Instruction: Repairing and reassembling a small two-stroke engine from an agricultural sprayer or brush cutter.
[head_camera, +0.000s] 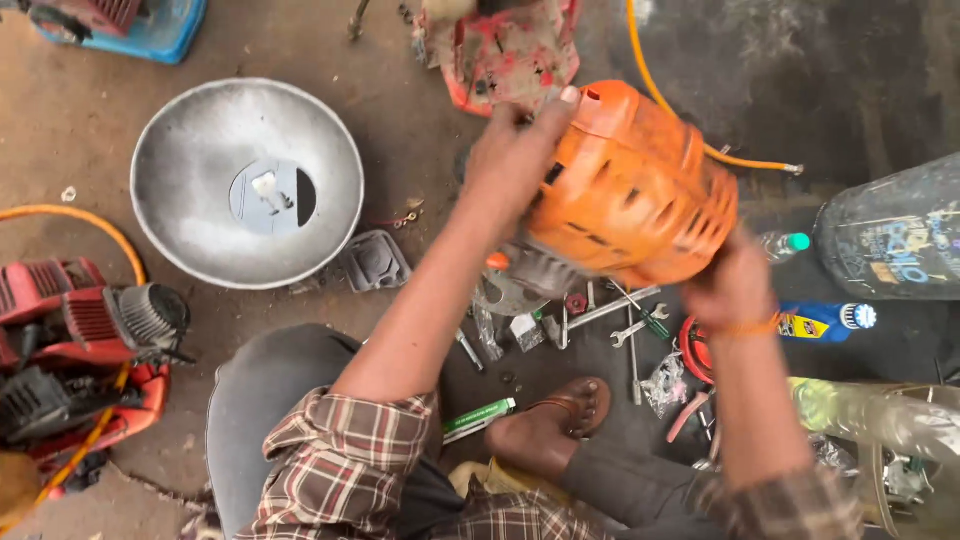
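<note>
Both hands, left (515, 150) at 9 o'clock, right (735, 285) at 5, clamp an orange engine cover (630, 190): likely rigid, dusty, best held by its rim.

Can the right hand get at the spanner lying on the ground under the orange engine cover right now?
Probably not as things stand: the right hand is gripping the orange engine cover, which hangs directly over the spanner.

We see a scuffed, matt orange plastic engine cover (630, 190) over dull grey metal, a brushed, dusty metal bowl (190, 130) left of it, glossy steel wrenches (625, 305) below it, woven plaid cloth sleeves (345, 455), and a rough, stained concrete floor (70, 120).
</note>
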